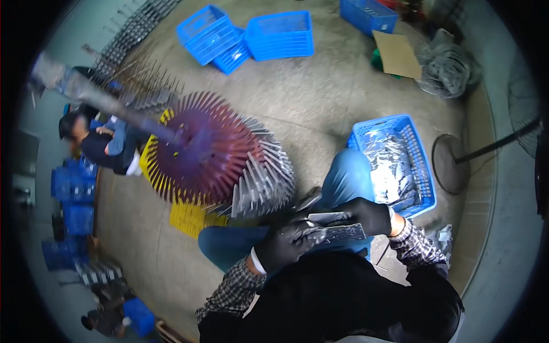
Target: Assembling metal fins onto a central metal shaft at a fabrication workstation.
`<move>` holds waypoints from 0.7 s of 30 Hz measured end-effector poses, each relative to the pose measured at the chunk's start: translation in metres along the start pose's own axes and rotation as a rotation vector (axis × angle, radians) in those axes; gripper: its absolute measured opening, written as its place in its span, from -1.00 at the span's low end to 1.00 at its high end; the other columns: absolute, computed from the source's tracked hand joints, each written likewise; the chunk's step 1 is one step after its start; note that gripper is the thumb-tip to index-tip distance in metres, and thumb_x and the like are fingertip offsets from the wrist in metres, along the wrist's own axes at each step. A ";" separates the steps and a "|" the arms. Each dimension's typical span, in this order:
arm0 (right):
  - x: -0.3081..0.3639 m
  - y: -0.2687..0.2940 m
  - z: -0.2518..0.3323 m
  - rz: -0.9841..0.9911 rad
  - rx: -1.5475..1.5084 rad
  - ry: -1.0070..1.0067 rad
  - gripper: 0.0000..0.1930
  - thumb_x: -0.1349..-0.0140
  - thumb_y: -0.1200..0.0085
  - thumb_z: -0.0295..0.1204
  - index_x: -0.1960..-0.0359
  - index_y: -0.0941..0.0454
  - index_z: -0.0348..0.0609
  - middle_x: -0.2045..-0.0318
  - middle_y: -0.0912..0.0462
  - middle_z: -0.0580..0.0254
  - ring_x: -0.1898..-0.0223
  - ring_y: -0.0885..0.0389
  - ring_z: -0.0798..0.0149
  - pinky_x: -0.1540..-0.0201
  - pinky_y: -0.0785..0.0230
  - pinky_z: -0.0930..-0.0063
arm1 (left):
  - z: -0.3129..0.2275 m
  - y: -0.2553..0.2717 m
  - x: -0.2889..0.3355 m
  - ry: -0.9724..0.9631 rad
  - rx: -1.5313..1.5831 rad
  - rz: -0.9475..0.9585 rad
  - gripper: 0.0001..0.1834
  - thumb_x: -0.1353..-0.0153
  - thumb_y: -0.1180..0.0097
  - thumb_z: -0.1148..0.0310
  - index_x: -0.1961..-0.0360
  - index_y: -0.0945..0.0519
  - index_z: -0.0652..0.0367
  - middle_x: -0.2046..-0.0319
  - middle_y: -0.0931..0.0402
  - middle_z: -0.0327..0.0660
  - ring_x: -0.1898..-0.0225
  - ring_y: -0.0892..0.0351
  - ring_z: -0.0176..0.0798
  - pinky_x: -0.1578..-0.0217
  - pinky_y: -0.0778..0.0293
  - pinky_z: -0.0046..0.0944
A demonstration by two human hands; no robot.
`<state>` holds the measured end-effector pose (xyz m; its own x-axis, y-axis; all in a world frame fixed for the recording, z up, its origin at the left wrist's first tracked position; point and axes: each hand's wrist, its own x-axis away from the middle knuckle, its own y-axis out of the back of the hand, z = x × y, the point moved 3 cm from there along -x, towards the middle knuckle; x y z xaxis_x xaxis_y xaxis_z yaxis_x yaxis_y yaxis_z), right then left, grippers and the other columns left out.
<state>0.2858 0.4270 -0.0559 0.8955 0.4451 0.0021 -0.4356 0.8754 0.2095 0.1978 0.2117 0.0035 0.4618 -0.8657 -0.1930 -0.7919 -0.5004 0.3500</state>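
Over my lap, my left hand (289, 243), in a dark glove with a greyish palm, has its fingers closed on a flat dark-grey plate (345, 232). My right hand (369, 216), in a black glove, closes around the right end of a second thin grey plate (327, 217) just beyond the first. Whether the two plates touch is unclear. In front of my left knee stands a round rack (200, 143) with purple-red and yellow prongs. Many grey strips (266, 177) fan out on its near right side.
By my right knee sits a blue crate (423, 171) with shiny dark pieces. Blue crates (280, 35) stand on the far floor. A fan stand (452, 163) and coiled wire (446, 68) are at right. A yellow crate (194, 220) lies below the rack. Another person (106, 140) sits left.
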 end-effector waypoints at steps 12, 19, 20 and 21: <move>-0.051 0.029 0.041 -0.159 -0.045 -0.280 -0.79 -0.45 -0.24 -0.30 0.16 -0.74 -0.21 0.48 -0.75 0.29 0.57 -0.57 0.39 0.47 -0.36 0.52 | -0.027 0.062 0.049 0.310 0.017 -0.004 -0.53 -0.31 -0.26 0.33 -0.18 -0.61 0.39 -0.39 -0.43 0.11 -0.40 -0.41 0.14 -0.45 -0.27 0.05; -0.127 0.042 0.019 -0.603 0.017 -0.229 -0.70 -0.44 -0.19 -0.24 0.21 -0.72 -0.28 0.50 -0.73 0.20 0.58 -0.57 0.35 0.48 -0.37 0.48 | -0.092 0.133 0.079 0.312 -0.328 -0.467 -0.46 -0.26 -0.14 0.40 -0.29 -0.59 0.32 -0.09 -0.67 0.06 0.27 -0.66 -0.18 0.24 -0.57 -0.24; -0.136 0.039 0.014 -0.592 0.107 -0.224 -0.70 -0.43 -0.19 -0.24 0.20 -0.72 -0.29 0.48 -0.73 0.16 0.57 -0.59 0.30 0.46 -0.39 0.44 | -0.094 0.144 0.086 0.325 -0.344 -0.467 -0.46 -0.27 -0.14 0.40 -0.28 -0.59 0.32 -0.09 -0.68 0.06 0.26 -0.66 -0.17 0.22 -0.57 -0.21; -0.144 0.036 0.007 -0.581 0.198 -0.219 -0.70 -0.42 -0.18 -0.24 0.20 -0.71 -0.30 0.46 -0.74 0.12 0.55 -0.61 0.24 0.44 -0.41 0.40 | -0.094 0.143 0.086 0.335 -0.358 -0.467 -0.47 -0.28 -0.14 0.39 -0.28 -0.59 0.32 -0.09 -0.68 0.06 0.26 -0.67 -0.16 0.20 -0.56 -0.19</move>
<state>0.1419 0.3932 -0.0422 0.9871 -0.1576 0.0294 0.1316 0.9014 0.4124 0.1622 0.0663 0.1229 0.8682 -0.4806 -0.1232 -0.3242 -0.7376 0.5924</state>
